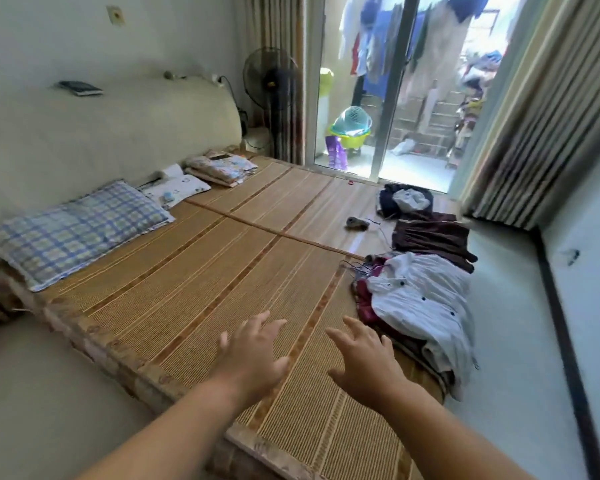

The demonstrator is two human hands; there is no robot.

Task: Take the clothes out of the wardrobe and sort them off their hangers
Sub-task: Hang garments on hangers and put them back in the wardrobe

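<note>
Both my hands reach out over the bamboo mat (194, 292) on the bed, fingers spread and holding nothing. My left hand (253, 355) is near the mat's middle; my right hand (364, 365) is just left of a heap of clothes. That heap has a white striped shirt with dark buttons (423, 299) on top, maroon cloth (364, 306) under it, and hanger hooks (357, 268) sticking out at its far side. Behind it lies a dark brown garment (433, 237), then a dark pile with a pale piece on top (406, 199). No wardrobe is in view.
A checked pillow (73, 230) and folded bedding (219, 168) lie at the headboard on the left. A small dark object with a cord (357, 223) lies on the mat. A standing fan (271, 81), a glass balcony door (388, 98) and striped curtains (534, 133) are beyond.
</note>
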